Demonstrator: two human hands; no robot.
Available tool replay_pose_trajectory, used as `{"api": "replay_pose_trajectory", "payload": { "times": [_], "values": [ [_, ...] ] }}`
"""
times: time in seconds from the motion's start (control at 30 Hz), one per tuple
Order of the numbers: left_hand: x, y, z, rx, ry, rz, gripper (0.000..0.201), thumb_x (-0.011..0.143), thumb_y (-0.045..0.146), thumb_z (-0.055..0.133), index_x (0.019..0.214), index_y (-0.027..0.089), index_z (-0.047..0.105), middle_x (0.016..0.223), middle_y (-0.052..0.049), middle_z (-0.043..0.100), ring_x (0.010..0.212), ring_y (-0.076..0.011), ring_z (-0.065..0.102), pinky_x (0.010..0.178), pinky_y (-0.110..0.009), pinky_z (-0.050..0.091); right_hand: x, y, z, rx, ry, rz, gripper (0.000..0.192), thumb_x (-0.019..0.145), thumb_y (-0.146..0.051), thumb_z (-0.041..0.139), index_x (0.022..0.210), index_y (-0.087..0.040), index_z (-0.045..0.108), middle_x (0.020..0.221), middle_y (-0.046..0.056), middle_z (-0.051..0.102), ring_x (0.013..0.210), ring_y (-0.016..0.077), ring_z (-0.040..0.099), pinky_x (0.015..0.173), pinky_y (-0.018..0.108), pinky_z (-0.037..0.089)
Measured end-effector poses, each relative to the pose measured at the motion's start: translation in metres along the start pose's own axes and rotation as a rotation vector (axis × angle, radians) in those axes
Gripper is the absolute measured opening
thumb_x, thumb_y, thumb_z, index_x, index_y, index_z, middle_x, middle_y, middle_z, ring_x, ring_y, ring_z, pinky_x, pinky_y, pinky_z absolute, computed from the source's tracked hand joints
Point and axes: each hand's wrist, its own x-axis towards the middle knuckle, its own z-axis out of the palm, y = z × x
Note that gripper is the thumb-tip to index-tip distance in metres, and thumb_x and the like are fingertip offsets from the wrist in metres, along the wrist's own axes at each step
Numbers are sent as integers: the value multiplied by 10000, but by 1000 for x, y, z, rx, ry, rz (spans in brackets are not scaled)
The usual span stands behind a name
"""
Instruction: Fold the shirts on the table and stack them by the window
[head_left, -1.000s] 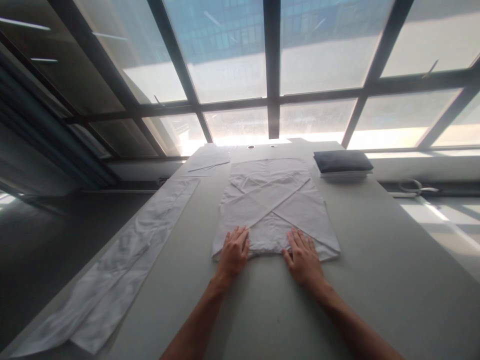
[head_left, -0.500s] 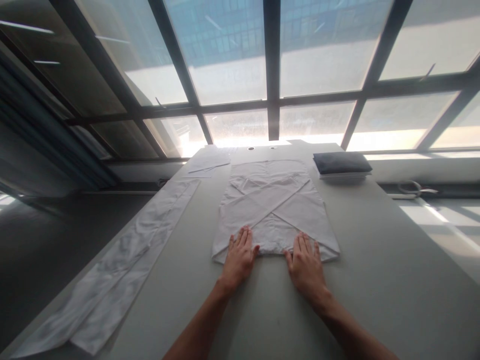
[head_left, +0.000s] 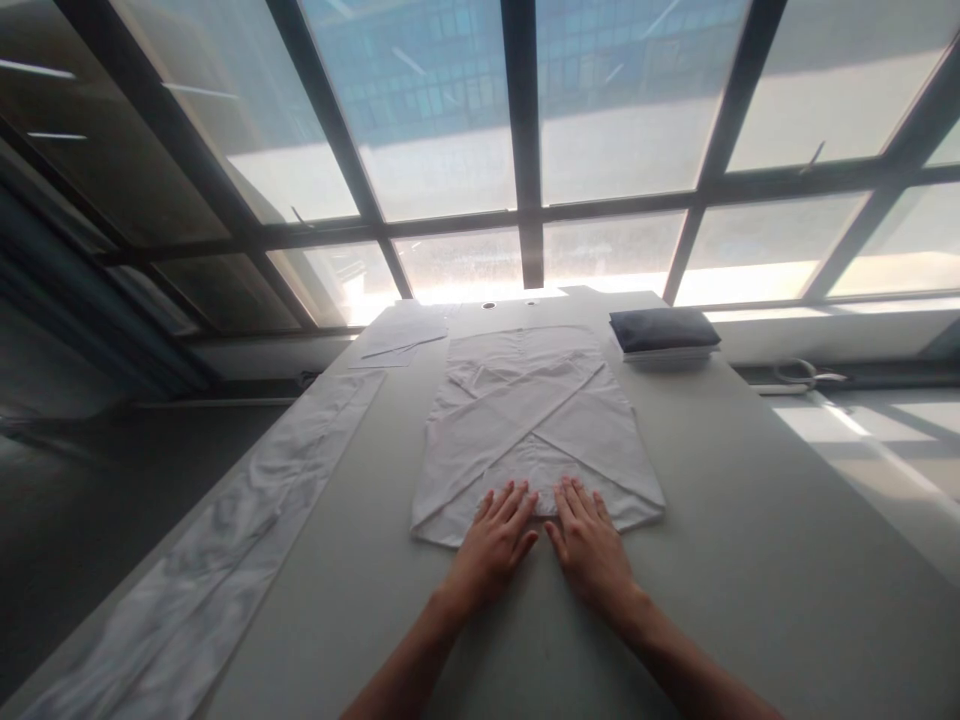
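Both hands lie flat and side by side at the near edge of the folded white cloth garment point(head_left: 536, 430), the left hand point(head_left: 496, 545) and right hand point(head_left: 589, 540) nearly touching, fingers point(head_left: 510, 500) extended and slightly spread with only the tips pressing the hem, pinching nothing. The garment sits mid-way along the long pale grey surface point(head_left: 750, 560), its flaps crossing in an X. A long strip of white fabric point(head_left: 247, 530) runs down the left side, a dark folded cloth on a white stack point(head_left: 661, 332) waits far right, and the tall dark-framed window wall point(head_left: 525, 140) glows behind.
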Motion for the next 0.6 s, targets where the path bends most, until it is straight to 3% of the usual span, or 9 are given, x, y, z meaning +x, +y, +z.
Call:
{"api": "replay_pose_trajectory", "payload": {
  "times": [0.13,0.3,0.47,0.6],
  "values": [
    [-2,-7,-7,-12,-9,-44,545,1088,485,378,1594,285,383,1650,-62,366,1546,-243,289,1249,-505,276,0,0,-4,3,-19,-8,596,1050,-371,418,1607,-166,369,1684,124,247,1570,258,193,1269,467,149],
    [-6,-14,-15,-42,-51,-102,543,1083,440,415,1594,259,385,1657,-70,345,1548,-235,280,1248,-493,282,-1,-5,-11,-36,-53,-41,586,1048,-400,459,1609,-259,369,1690,123,222,1572,305,162,1252,557,128],
    [-15,-14,-9,-47,-22,-103,592,1069,492,432,1600,237,376,1657,-95,339,1550,-257,274,1245,-487,292,-2,-4,-12,-62,-61,-61,591,1053,-417,436,1612,-240,359,1685,127,238,1570,311,171,1243,602,86],
    [-31,4,3,16,18,-101,676,1045,593,413,1618,243,338,1660,-99,336,1551,-286,271,1242,-502,295,-13,8,-13,-61,-95,-109,590,1046,-401,428,1611,-247,358,1691,102,226,1573,300,167,1237,624,54]
  ]
}}
